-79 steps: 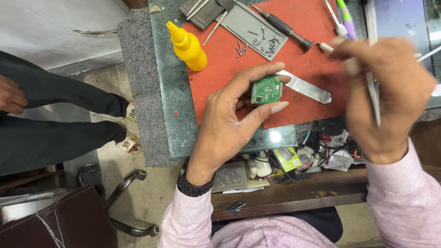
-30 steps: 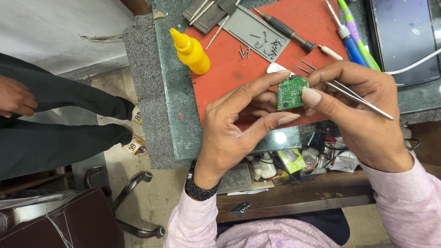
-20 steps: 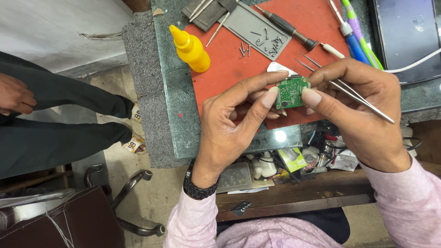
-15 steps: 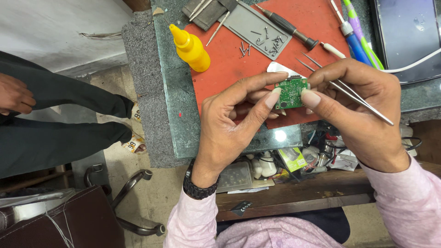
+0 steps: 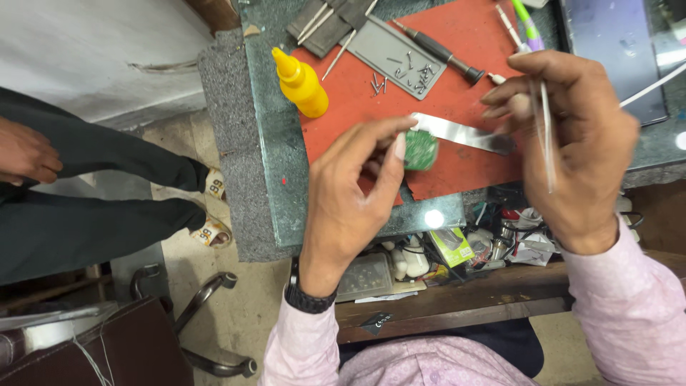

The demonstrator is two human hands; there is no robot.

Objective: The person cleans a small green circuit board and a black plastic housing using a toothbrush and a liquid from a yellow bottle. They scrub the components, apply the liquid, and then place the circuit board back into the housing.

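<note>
Over red mat [image 5: 464, 43], tweezers [image 5: 547, 136] upright

- the left hand [image 5: 350, 207] pinches a small green circuit board [image 5: 420, 150] between thumb and fingertips, above the red mat [image 5: 457, 107].
- the right hand [image 5: 572, 136] holds thin metal tweezers [image 5: 547, 136], apart from the board.
- a flat metal blade [image 5: 464, 134] lies on the mat just beside the board.
- a yellow bottle [image 5: 300, 83] stands at the mat's left edge on the bench [image 5: 268, 171].
- another person's hand [image 5: 25, 151] shows at far left.

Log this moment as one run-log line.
left hand: holds green circuit board | right hand: holds tweezers | red mat: yellow bottle
</note>
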